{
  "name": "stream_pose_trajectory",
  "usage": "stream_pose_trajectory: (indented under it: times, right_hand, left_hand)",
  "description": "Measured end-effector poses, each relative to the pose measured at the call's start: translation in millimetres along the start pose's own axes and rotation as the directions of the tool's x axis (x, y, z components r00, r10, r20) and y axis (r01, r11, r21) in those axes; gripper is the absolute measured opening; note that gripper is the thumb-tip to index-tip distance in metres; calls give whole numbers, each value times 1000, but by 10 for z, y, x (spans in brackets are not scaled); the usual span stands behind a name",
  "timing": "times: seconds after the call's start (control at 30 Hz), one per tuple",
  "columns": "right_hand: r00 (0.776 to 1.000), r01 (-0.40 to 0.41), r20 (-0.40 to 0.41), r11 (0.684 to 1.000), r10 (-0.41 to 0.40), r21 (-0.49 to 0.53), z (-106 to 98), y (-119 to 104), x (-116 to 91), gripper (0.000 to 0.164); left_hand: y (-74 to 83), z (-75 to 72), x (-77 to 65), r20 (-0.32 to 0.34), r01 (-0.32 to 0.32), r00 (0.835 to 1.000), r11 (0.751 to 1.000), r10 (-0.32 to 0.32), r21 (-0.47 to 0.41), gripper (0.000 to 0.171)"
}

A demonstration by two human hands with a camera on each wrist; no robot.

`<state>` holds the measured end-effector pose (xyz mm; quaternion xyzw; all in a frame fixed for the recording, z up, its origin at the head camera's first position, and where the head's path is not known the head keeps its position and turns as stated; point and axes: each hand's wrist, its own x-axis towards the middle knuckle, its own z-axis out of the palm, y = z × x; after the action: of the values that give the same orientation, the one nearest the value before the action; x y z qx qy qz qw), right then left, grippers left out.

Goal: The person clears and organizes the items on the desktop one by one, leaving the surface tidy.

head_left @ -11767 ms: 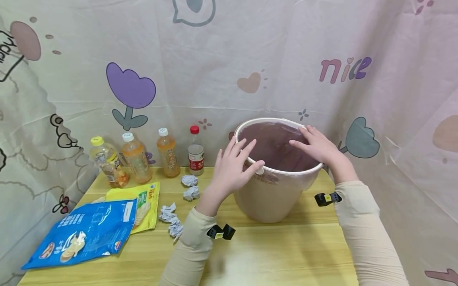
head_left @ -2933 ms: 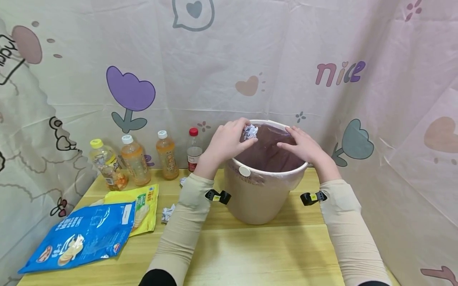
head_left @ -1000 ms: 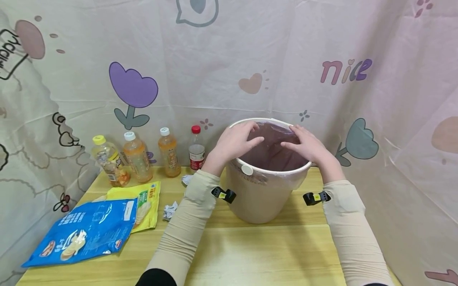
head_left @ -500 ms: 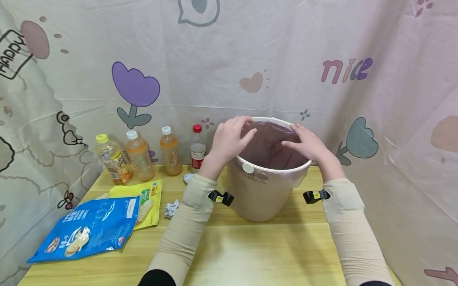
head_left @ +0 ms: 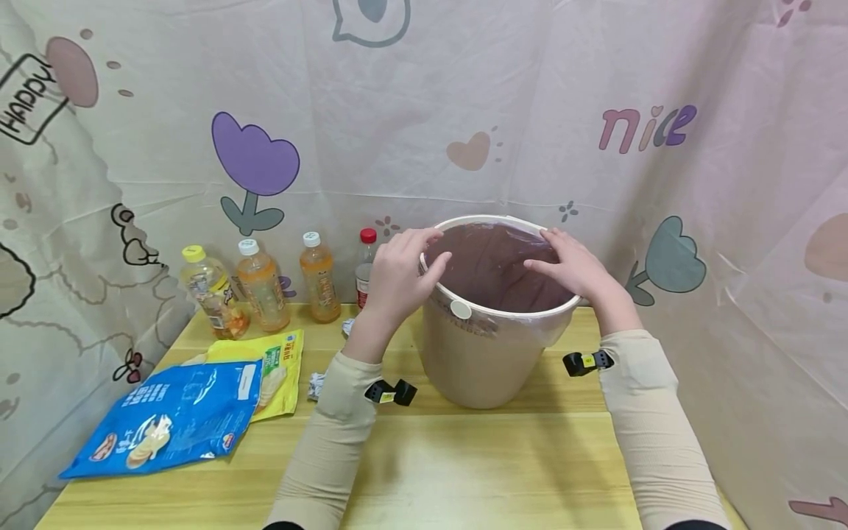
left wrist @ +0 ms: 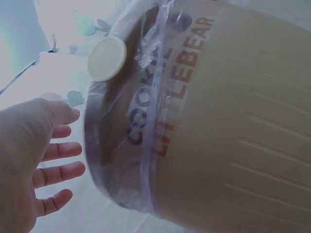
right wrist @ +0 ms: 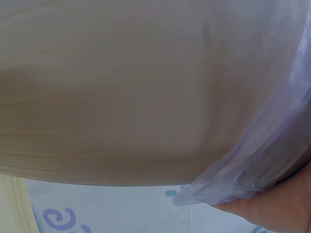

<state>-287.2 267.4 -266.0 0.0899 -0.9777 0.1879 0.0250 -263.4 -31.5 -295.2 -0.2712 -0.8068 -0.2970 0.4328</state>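
A beige trash bin point(head_left: 483, 368), lined with a thin clear bag point(left wrist: 151, 145), stands upright on the wooden table. My left hand point(head_left: 403, 276) is at the bin's left rim, with its fingers spread and nothing in them; in the left wrist view a gap shows between fingertips and bin. My right hand point(head_left: 583, 272) rests on the right rim, its thumb extended over the opening. Partly hidden by my left arm, two crumpled paper balls show, one by the bottles point(head_left: 347, 326) and one nearer point(head_left: 316, 386). The bottom of the bin's inside is out of sight.
Along the back left stand several plastic bottles: a yellow-capped one point(head_left: 215, 294), two white-capped ones with orange labels point(head_left: 263, 291), and a red-capped one point(head_left: 364, 272). A blue snack bag point(head_left: 172, 419) overlaps a yellow one point(head_left: 285, 368). A patterned curtain point(head_left: 397, 110) hangs behind.
My left hand held a crumpled paper ball over the bin 2.9 s ago; its fingers now show none. It has since drawn left from the opening. My right hand has stayed on the rim.
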Motion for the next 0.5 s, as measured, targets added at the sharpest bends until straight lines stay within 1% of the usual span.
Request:
stream_pose_trajectory:
  times: [0.07,0.2,0.3,0.5]
  right_hand:
    - [1000,-2,3,1000,2,2,5,-3,-2,81]
    - [1000,-6,7,1000,6,8,11,-5,-7,81]
    - [1000,-10,9,1000,10,13,5,-3,-9,82]
    - [1000,-8,9,1000,8,13,-13,3,2,82]
  left_hand:
    - [-11,-43,-77,-22,9,1000,1000,-9,-11,28]
    - [-43,-121,-247,-48,59,997,998,-61,-38,26]
    - [-86,-167,-373,-52,104,993,993,-107,-59,26]
    - [-198,-241,-610,-48,159,985,981,-165,-110,28]
